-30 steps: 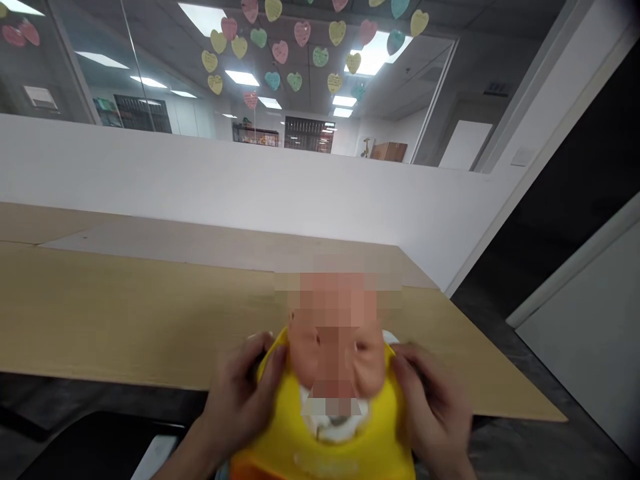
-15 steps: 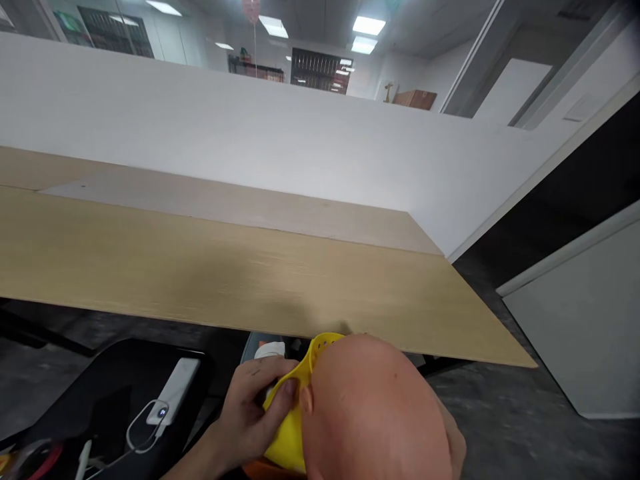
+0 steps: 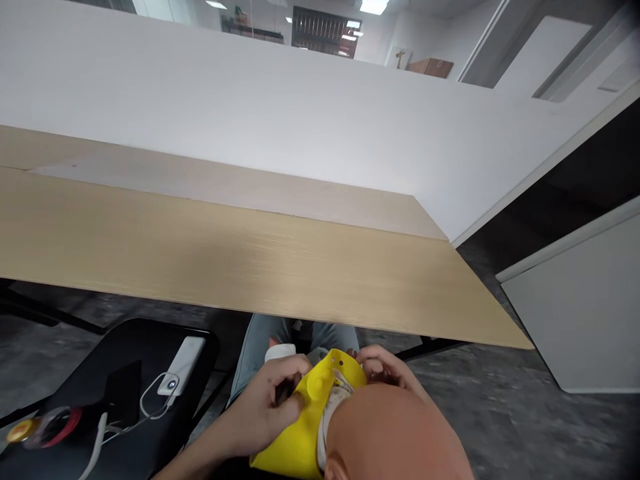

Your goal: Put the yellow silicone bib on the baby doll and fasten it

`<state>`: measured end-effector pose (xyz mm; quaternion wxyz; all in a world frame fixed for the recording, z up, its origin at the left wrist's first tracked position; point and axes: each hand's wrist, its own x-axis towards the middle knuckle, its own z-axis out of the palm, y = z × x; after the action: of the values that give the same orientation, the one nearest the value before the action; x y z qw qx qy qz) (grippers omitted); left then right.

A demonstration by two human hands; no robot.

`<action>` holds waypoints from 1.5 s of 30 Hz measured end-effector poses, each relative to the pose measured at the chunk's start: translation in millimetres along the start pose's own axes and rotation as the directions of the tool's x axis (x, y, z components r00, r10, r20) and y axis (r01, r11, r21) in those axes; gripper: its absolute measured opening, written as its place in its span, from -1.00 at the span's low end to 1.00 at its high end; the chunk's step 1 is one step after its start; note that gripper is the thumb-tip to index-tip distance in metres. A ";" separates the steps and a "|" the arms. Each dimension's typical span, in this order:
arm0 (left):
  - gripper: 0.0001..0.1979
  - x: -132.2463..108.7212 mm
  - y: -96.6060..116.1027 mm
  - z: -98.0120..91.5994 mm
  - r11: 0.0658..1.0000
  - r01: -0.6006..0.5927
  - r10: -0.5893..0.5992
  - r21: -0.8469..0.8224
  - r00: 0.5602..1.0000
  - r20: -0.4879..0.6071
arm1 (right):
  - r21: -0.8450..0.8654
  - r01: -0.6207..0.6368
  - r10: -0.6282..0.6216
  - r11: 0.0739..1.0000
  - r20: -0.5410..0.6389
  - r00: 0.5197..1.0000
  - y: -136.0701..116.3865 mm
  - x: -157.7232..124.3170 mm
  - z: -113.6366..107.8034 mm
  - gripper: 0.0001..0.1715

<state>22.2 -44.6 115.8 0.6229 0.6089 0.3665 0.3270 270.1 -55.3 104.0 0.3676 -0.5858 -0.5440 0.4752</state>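
On the left, a black case lies beside the knees. The left hand pinches the edge of a yellow bib with bent fingers. The bib sits around the neck of a doll, on the lap under the worktop edge. The right hand is curled closed on the bib's other side (both hands close together give steady control).

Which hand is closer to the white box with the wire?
Left. The left hand is on the yellow bib, nearer the white box; the right hand is farther away, across the bib.
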 end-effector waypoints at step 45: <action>-0.73 27.5 -37.7 -3.3 0.967 0.056 -0.003 0.250 0.978 -0.210 | 0.037 0.139 -0.128 0.990 0.666 0.735 0.1 66.1 30.7 -0.77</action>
<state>32.1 -21.1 76.6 0.5028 0.6407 0.4774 0.3298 237.9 7.2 85.0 0.1776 -0.3398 -0.6834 0.6212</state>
